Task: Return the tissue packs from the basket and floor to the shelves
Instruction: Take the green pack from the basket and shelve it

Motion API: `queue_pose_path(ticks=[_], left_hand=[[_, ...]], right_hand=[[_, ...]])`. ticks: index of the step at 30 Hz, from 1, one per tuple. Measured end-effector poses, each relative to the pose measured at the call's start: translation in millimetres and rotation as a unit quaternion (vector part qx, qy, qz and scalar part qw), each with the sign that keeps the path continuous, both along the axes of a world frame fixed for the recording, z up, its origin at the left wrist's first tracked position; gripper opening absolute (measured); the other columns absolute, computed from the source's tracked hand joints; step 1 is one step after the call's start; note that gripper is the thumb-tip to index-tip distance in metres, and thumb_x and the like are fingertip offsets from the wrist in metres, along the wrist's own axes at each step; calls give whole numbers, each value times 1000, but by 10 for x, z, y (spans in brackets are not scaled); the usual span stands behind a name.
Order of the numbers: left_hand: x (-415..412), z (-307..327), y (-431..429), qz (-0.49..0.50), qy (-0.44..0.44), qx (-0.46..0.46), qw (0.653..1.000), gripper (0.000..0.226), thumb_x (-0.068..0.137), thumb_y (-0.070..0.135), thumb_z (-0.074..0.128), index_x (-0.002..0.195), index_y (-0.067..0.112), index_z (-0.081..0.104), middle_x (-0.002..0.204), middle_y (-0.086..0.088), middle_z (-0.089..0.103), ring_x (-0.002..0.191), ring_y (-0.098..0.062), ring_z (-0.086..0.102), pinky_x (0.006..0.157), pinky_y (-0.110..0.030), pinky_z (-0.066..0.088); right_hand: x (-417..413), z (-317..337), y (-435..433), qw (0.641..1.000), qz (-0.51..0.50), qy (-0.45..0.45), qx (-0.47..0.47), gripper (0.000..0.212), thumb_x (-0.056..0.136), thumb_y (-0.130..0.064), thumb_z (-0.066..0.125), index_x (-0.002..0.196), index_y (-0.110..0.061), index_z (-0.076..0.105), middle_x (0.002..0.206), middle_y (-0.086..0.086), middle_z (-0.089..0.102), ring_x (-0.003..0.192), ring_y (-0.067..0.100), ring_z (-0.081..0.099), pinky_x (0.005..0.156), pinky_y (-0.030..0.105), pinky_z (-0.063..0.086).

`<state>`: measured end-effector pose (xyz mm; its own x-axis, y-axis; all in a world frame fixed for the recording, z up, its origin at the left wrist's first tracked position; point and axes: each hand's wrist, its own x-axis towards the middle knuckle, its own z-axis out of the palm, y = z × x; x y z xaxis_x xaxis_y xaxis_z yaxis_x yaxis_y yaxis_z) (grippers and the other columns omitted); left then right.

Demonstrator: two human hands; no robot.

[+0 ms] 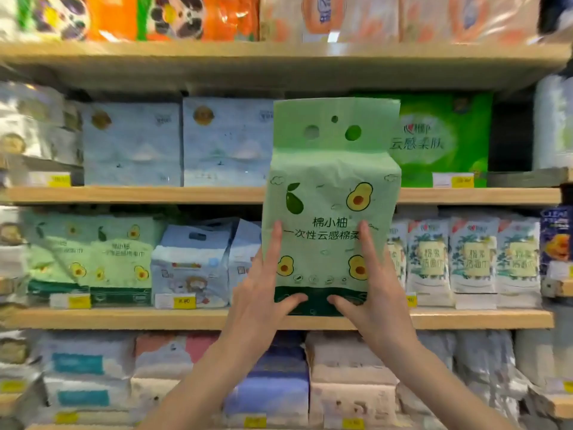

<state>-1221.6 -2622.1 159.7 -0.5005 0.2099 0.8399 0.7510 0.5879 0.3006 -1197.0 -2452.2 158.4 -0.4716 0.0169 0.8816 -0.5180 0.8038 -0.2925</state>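
Observation:
A tall light-green tissue pack with avocado pictures [331, 193] stands upright in front of the shelves, held between both hands. My left hand [263, 290] grips its lower left side, thumb on the dark green bottom band. My right hand [369, 293] grips the lower right side the same way. The pack's base is level with the wooden shelf board [124, 318] of the third tier. Matching avocado packs [121, 259] stand at the left of that shelf. No basket or floor is visible.
Pale blue packs [179, 141] and a bright green box [443, 138] fill the shelf above. White floral packs [471, 262] stand to the right of the held pack, blue-white packs [192, 265] to its left. Yellow price tags [183, 301] line the shelf edges. More packs crowd the bottom tier.

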Motion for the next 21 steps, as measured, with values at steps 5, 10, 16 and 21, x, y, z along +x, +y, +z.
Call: queue_pose_path(ticks=[5,10,16,21], left_hand=[[-329,513,-200,-1,54,21,998,121,72,23,76,123,66,-25,147,11,34,115,12,30,102,-24,34],[-585,973,-303,-2,115,31,993,123,71,22,77,124,64,-27,146,8,35,112,11,31,100,-30,40],[-863,1448,-289,-2,173,52,983,122,74,23,75,122,61,-31,148,2,35,123,-10,44,98,-32,42],[-1198,1797,-196,-9,212,66,975,119,73,18,77,135,46,-21,147,-4,34,125,-16,45,97,-37,44]], right_hand=[[-311,511,-203,998,9,64,26,125,69,-10,77,127,-64,-20,154,4,13,112,-16,20,94,30,42],[-555,1003,-321,994,12,110,26,123,68,-6,77,126,-64,-15,150,8,19,121,-4,26,97,26,35],[-819,1529,-313,986,5,161,51,125,68,-6,78,128,-62,-16,149,10,21,128,19,37,101,38,38],[-1086,1874,-238,979,-1,195,66,123,68,-6,77,131,-57,-15,147,13,22,124,23,42,101,41,39]])
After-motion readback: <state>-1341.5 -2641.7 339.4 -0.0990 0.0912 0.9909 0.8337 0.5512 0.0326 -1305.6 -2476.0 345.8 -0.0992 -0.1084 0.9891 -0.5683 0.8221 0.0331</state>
